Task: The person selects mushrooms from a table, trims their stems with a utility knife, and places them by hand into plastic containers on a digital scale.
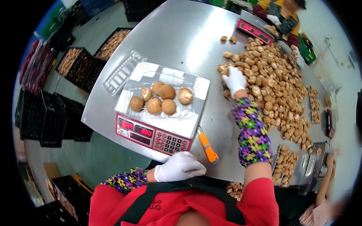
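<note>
My right hand [234, 80], in a white glove, is at the near-left edge of a big pile of brown mushrooms [273, 81]. Its fingers close round a mushroom [224, 69] there, partly hidden by the glove. My left hand [180, 167], gloved too, rests at the table's front edge, just below the scale's keypad. Its fingers are curled in and nothing shows in them. On the scale [201, 92] lies a clear plastic tray [151, 115] with several mushrooms [167, 91], one stem up. A red display reads 0.00.
An orange-handled knife [207, 145] lies right of the scale. Another clear tray [122, 73] is at its left. Across the metal table [173, 34], a person [283, 19] stands behind a second scale [255, 28]. A filled mushroom tray [285, 165] sits at right; crates [77, 66] stand left.
</note>
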A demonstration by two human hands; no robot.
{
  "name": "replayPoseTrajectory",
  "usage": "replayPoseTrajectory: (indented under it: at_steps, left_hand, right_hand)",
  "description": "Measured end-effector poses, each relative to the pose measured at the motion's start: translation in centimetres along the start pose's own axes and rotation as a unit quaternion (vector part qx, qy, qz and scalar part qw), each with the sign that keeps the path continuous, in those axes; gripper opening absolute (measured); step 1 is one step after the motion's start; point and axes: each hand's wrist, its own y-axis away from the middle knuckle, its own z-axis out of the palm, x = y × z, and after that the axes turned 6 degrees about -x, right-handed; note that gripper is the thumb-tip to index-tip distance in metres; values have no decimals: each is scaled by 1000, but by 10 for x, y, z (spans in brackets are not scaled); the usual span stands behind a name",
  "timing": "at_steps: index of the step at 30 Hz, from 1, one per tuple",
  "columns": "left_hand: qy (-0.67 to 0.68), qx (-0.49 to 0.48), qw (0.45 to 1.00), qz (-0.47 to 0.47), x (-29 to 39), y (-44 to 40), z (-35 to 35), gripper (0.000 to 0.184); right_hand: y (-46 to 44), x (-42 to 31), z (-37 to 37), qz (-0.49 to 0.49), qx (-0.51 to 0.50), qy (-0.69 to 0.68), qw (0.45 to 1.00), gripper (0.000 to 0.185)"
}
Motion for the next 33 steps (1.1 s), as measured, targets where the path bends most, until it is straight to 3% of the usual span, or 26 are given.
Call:
replayPoseTrajectory:
  at_steps: [2,4,6,8,10,12,14,16,22,28,31,33]
  left_hand:
    - [18,85,995,-42,4,14,-25,19]
    - [-89,169,981,-9,2,24,-53,23]
    - [-222,222,948,-51,1,37,-78,24]
    - [-346,230,905,-88,7,28,-107,27]
    - [-360,210,907,-57,-4,7,-129,30]
    - [-408,131,903,-1,-4,-26,-144,27]
    - [-441,82,894,3,-21,-43,-143,24]
    - [-506,-65,860,4,-37,-54,-142,18]
    - [-571,-195,797,-36,-43,-75,-136,15]
    - [-605,-75,793,9,-67,-67,-124,11]
    - [-448,89,890,9,-64,-54,-129,10]
    - [-385,191,903,-4,-45,-48,-139,8]
  right_hand:
    - [12,1,-12,-51,99,-137,984,44]
    - [45,-20,-46,-147,90,-296,940,44]
    - [90,-45,-78,-197,-12,-396,897,46]
    - [131,-63,-91,-232,-13,-321,918,47]
    - [158,-75,-94,-280,9,-255,925,48]
    - [173,-81,-86,-273,23,-246,930,47]
    - [183,-85,-83,-258,-35,-237,936,44]
    - [193,-88,-72,-272,-36,-237,932,47]
    - [198,-90,-68,-253,-34,-235,938,47]
    - [196,-90,-58,-270,18,-237,933,47]
    - [195,-89,-57,-262,25,-232,937,47]
    - [198,-92,-58,-260,46,-223,939,48]
